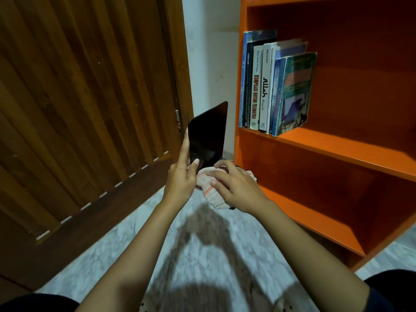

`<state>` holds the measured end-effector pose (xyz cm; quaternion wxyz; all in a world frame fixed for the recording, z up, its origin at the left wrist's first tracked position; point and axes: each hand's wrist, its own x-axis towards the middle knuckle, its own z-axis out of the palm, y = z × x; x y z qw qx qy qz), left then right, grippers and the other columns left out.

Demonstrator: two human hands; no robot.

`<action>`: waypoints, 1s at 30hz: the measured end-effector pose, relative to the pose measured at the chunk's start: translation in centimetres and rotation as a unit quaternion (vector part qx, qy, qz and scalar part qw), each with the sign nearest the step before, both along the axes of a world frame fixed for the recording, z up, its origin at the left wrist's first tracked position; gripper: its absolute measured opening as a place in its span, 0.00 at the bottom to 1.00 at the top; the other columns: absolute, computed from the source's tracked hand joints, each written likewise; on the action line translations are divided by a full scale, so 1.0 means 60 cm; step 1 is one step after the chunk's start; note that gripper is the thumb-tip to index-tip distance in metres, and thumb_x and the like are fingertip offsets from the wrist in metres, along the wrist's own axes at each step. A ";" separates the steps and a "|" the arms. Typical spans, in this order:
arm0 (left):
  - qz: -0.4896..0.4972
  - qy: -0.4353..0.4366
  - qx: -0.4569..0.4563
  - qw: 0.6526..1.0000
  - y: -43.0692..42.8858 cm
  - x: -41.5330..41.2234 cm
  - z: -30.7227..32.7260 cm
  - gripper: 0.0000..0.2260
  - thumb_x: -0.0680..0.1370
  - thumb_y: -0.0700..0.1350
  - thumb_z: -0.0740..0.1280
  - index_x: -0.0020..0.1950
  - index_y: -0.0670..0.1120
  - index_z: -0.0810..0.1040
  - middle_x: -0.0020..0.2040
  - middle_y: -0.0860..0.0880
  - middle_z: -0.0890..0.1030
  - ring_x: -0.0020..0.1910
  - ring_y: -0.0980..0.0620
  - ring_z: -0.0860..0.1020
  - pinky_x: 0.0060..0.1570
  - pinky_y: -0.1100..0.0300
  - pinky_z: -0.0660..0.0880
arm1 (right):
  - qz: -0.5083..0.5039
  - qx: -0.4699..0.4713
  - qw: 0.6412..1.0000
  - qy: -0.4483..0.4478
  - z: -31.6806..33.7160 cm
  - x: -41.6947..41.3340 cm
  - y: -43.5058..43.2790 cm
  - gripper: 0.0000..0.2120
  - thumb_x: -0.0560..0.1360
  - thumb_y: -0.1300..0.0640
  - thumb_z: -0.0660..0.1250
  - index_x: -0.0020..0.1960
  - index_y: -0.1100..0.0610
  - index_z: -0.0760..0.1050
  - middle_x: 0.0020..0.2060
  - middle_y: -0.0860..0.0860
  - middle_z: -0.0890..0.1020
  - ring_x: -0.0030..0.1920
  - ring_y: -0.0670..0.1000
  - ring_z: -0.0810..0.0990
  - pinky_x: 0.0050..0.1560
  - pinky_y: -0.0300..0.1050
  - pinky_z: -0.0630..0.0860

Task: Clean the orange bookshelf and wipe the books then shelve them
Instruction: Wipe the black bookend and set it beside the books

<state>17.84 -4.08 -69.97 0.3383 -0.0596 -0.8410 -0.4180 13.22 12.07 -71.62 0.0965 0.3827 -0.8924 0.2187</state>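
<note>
My left hand (182, 176) holds a black book (207, 136) upright by its lower left edge, thumb on the cover, just left of the orange bookshelf (326, 145). My right hand (234, 183) grips a striped pinkish cloth (209, 188) right below the book, above the floor. Several books (270, 86) stand in a row at the left end of the middle shelf, the outermost one leaning. The lower shelves of the bookshelf hold nothing.
A dark wooden slatted door (85, 113) fills the left side. A white wall (209, 64) shows between door and shelf. The marbled light floor (202, 255) lies below my arms, with my knees at the bottom corners.
</note>
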 end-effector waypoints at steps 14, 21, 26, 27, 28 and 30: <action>0.017 0.000 0.032 0.999 0.007 -0.011 -0.004 0.30 0.80 0.38 0.60 0.77 0.55 0.51 0.54 0.53 0.78 0.45 0.48 0.75 0.45 0.60 0.74 | 0.009 0.059 0.998 0.011 0.002 0.007 -0.004 0.26 0.77 0.36 0.47 0.73 0.40 0.60 0.74 0.43 0.62 0.75 0.47 0.55 0.73 0.58 0.45; 0.036 -0.006 0.037 0.999 0.000 -0.022 -0.005 0.32 0.80 0.38 0.60 0.75 0.61 0.50 0.34 0.47 0.76 0.30 0.54 0.73 0.35 0.56 0.71 | 0.051 0.083 0.994 0.052 -0.003 0.008 -0.016 0.25 0.78 0.39 0.43 0.69 0.40 0.67 0.67 0.40 0.71 0.68 0.48 0.67 0.69 0.61 0.56; 0.025 -0.009 0.065 0.998 -0.001 -0.021 -0.003 0.33 0.79 0.40 0.60 0.72 0.68 0.49 0.58 0.48 0.77 0.56 0.51 0.77 0.60 0.50 0.73 | 0.076 0.129 0.988 0.036 0.001 -0.004 -0.014 0.25 0.76 0.38 0.44 0.72 0.39 0.61 0.72 0.40 0.64 0.72 0.48 0.61 0.71 0.63 0.52; 0.018 -0.011 0.065 0.998 0.000 -0.020 -0.002 0.33 0.79 0.39 0.60 0.72 0.67 0.49 0.63 0.48 0.76 0.60 0.50 0.76 0.63 0.50 0.72 | 0.073 0.122 0.989 0.031 0.002 -0.006 -0.013 0.25 0.76 0.39 0.46 0.72 0.39 0.61 0.72 0.40 0.64 0.72 0.47 0.61 0.71 0.63 0.52; 0.012 -0.013 0.063 0.998 0.000 -0.019 -0.001 0.33 0.79 0.39 0.61 0.72 0.67 0.50 0.68 0.48 0.73 0.64 0.49 0.74 0.65 0.49 0.71 | 0.069 0.113 0.991 0.022 0.001 -0.008 -0.012 0.24 0.76 0.40 0.47 0.72 0.38 0.61 0.72 0.39 0.65 0.72 0.47 0.62 0.71 0.62 0.52; -0.003 -0.014 0.063 0.998 -0.001 -0.018 -0.002 0.32 0.79 0.40 0.61 0.73 0.65 0.51 0.73 0.50 0.67 0.68 0.49 0.71 0.66 0.50 0.70 | 0.059 0.091 0.994 0.002 -0.002 -0.010 -0.011 0.23 0.77 0.40 0.46 0.71 0.37 0.62 0.70 0.38 0.66 0.71 0.45 0.63 0.72 0.62 0.52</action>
